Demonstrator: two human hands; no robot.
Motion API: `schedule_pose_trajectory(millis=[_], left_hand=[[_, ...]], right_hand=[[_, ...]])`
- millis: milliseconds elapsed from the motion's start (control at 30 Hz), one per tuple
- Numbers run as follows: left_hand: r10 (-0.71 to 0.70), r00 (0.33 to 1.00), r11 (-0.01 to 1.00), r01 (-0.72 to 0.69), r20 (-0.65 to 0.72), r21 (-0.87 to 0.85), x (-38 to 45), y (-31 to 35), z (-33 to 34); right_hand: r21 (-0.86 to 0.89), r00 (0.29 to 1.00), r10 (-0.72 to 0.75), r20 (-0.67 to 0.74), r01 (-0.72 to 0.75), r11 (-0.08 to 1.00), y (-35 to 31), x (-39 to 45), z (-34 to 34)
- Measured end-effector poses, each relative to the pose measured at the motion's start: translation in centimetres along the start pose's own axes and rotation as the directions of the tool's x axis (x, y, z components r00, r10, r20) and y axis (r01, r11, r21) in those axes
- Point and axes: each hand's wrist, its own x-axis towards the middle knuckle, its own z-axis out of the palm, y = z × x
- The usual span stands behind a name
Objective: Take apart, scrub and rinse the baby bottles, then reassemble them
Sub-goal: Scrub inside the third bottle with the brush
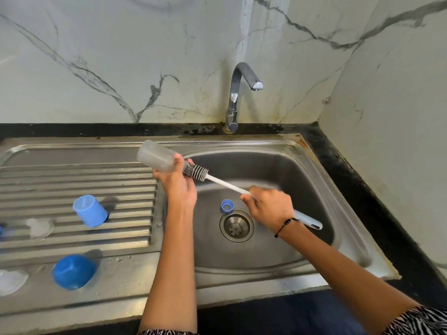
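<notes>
Brush [195, 172] tip hidden inside bottle [156, 156]

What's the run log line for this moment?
step: scrub | left hand: holds bottle | right hand: holds brush at bottle mouth | ring: in sink | tap: off

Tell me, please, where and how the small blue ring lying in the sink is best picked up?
Pinch the blue ring by its upright wall from above, one fingertip inside its open top and one outside. It lies flat in the sink beside the drain, so nothing fits underneath.

collar ring [227, 205] in sink [314, 170], caps [90, 211] left
</notes>
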Motion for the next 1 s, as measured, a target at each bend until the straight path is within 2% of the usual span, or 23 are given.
schedule_pose_trajectory(millis=[67, 167, 267, 333, 467, 633, 767, 1000], left_hand=[[-0.017, 0.999, 0.998, 0.014, -0.035, -0.067, -0.1, -0.1, -0.1], [-0.065, 0.995, 0.985, 0.053, -0.069, -0.164, -0.1, -0.5, -0.5], [-0.080, 0.996, 0.978, 0.070, -0.038, -0.199, 0.5, -0.5, -1.2], [-0.071, 0.997, 0.983, 0.065, -0.028, -0.172, 0.6, -0.7, -1.5], [-0.068, 0.996, 0.997, 0.066, -0.059, -0.048, 0.2, -1.9, -1.5], [-0.049, 0.999, 0.996, 0.050, 0.013, -0.074, 0.5, -2.4, -1.8], [-0.051, 0.993, 0.999, 0.052, 0.110, -0.008, 0.0, -3.0, -2.3], [-0.014, 0.999, 1.000, 0.013, -0.045, -0.017, 0.9, -2.9, -2.9]], right_hand=[[0.000, 1.000, -0.015, -0.007, 0.015, 1.000, -0.2, 0.0, -0.2], [0.030, 0.998, -0.040, 0.052, 0.038, 0.999, -1.2, -0.3, 0.0], [0.171, 0.987, 0.030, 0.159, -0.057, 0.984, -1.3, -0.4, 0.0], [0.229, 0.978, 0.007, 0.208, -0.056, 0.972, -1.4, -0.3, -0.4], [0.229, 0.968, -0.160, 0.194, 0.114, 0.967, -3.8, -0.8, -1.7], [0.239, 0.976, -0.128, 0.179, 0.083, 0.967, -4.6, 0.3, -1.6], [0.230, 0.973, -0.100, 0.208, 0.051, 0.972, -5.1, 2.0, -2.0], [0.221, 0.952, -0.138, 0.273, 0.078, 0.972, -4.7, -1.3, -1.6]])
